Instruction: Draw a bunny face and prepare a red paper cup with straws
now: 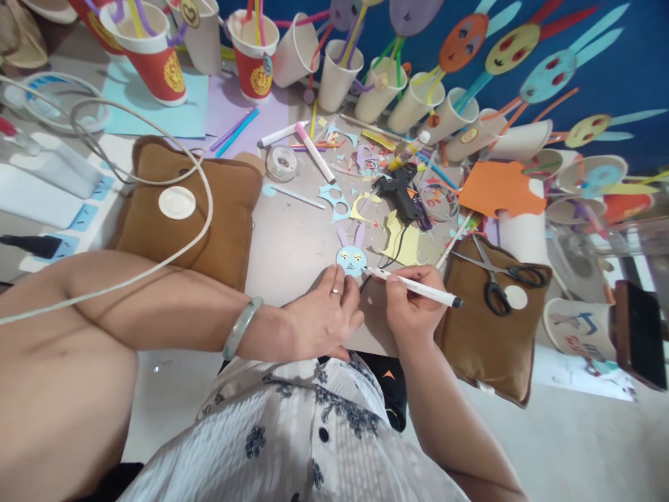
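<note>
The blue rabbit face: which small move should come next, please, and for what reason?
Probably a short, light stroke of the marker at the right edge of the face. The right hand holds the tip there, the left hand has its fingers at the lower edge, seemingly steadying it, and eyes and mouth are already marked.

At the left of the frame I see 1 brown cushion (pixel 219 209) with a white disc (pixel 176 203) on it; white cable (pixel 210 202) loops across. At the right, a second cushion (pixel 481 341) has black-handled scissors (pixel 495 270) on top. Above centre, a black glue gun (pixel 401 196) lies right of a tape roll (pixel 281 164). Orange paper (pixel 494 187) lies at upper right, and 1 red-and-white cup (pixel 256 66) stands near the top edge.
</note>
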A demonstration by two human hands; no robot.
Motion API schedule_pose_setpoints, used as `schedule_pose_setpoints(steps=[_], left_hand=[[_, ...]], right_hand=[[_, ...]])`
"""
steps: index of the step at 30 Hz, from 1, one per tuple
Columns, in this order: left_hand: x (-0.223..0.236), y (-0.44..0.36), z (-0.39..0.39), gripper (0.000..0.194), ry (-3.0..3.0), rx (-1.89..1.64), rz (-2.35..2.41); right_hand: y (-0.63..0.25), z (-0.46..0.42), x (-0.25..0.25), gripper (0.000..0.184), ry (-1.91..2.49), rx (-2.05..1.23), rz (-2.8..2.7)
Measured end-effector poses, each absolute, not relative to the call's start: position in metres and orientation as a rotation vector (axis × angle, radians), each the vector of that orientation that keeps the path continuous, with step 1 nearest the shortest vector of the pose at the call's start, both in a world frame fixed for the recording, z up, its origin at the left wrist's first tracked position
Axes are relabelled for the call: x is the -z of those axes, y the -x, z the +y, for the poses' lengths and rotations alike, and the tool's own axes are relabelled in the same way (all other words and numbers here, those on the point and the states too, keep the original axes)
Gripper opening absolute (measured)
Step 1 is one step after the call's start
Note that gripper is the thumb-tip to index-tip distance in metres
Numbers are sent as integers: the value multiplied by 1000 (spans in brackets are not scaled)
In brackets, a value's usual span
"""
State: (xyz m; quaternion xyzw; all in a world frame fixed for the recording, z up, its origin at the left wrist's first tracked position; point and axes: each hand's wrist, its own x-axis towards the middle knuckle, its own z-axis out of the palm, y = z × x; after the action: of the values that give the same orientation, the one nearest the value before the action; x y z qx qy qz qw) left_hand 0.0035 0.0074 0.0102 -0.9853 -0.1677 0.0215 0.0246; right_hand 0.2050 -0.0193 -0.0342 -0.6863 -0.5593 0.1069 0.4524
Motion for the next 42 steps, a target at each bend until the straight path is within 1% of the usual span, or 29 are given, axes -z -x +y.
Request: schedule_pose_setpoints(steps=[17,42], left_hand=[[-10,-5,6,78,3053,-45,-530],[-11,-5,7,79,3061,-62,-525]], right_hand=[[-202,-17,28,8,1674,-162,-1486],[-198,-17,24,7,1695,-171,-1492]])
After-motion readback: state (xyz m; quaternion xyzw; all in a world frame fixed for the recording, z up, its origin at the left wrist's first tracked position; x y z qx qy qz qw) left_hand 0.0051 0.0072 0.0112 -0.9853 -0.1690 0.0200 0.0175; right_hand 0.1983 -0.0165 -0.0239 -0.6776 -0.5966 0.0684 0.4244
